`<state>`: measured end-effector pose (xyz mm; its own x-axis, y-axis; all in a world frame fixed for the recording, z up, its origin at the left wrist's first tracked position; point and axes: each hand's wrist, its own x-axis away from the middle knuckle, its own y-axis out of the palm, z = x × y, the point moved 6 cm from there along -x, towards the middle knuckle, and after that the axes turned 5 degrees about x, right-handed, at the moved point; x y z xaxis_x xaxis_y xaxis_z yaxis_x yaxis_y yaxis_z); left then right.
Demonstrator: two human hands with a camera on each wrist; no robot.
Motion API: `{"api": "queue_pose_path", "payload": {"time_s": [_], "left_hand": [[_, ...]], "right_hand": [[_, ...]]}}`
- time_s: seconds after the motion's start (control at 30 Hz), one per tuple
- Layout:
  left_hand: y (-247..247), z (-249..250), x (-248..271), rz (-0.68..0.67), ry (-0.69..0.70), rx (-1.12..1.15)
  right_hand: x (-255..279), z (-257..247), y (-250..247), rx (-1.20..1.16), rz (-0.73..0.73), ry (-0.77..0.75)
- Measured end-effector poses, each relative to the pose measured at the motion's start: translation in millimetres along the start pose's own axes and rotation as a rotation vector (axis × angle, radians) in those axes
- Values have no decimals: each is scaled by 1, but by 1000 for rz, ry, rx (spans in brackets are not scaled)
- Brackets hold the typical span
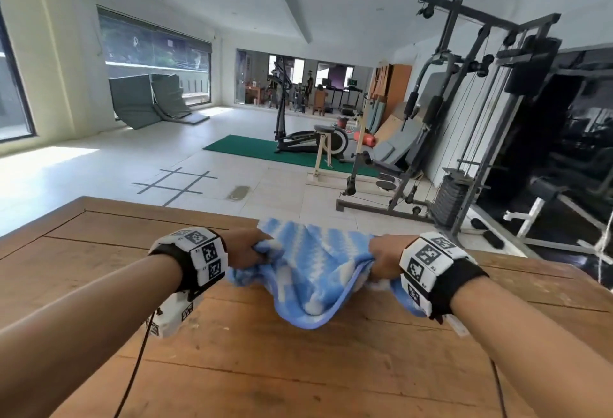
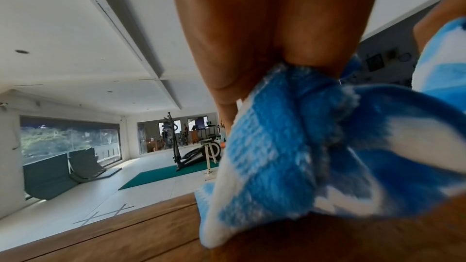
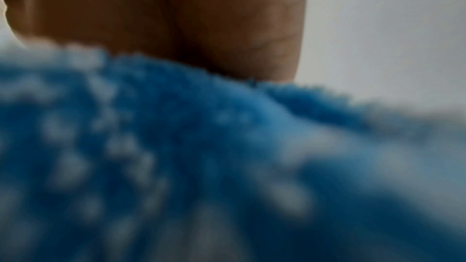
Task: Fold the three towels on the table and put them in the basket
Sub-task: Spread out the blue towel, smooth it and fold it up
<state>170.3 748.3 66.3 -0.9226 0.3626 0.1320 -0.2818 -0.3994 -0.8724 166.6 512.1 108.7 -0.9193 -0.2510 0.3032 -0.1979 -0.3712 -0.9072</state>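
Note:
A blue and white patterned towel hangs slack between my two hands over the far part of the wooden table. My left hand grips its left edge in a bunch, and my right hand grips its right edge. The towel's middle sags down onto the tabletop toward me. In the left wrist view the towel is bunched under my fingers. The right wrist view is filled by blurred towel below my hand. No other towel and no basket are in view.
Beyond the table's far edge is a tiled gym floor with a green mat, an elliptical trainer and a multi-gym machine at right. Cables trail from both wrist cameras across the table.

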Motion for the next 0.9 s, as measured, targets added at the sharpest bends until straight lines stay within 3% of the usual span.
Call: {"api": "queue_pose_path", "payload": {"time_s": [0.23,0.37,0.53,0.67,0.9], "left_hand": [[43,-29,26,-170,-268,13],[50,-38,20,-49,-235,-232],[66,-65,0,73,-258,-200],[82,-83,-29,128,-245,-176],[154,-129,-76,-168,-417,-264]], "right_hand": [[15,-41,43,-85,-113,-37],[-7,-47,60,-135,-65,-43],[-57,-29,100,-118,-62,40],[-107,-20,135,-155,-32,7],[-169,-34,216,-317,-193,0]]}}
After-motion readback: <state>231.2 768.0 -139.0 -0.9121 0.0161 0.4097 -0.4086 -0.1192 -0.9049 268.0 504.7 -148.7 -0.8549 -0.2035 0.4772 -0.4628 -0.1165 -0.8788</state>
